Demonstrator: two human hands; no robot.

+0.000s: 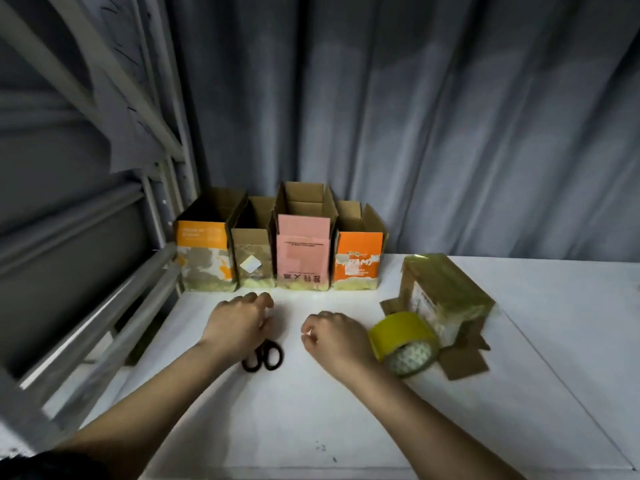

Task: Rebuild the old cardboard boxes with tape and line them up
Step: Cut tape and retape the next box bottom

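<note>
The left hand [239, 323] curls over the scissors [265, 356], the right hand [332, 336] loosely fisted, empty. Reaching for the tape [403, 342] could knock the fifth box [446, 292], which lies unaligned.

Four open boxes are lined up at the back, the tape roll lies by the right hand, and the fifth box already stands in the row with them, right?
Not quite. The head view shows the fifth box lying apart, right of the row, behind the tape roll. The rest is correct.
</note>
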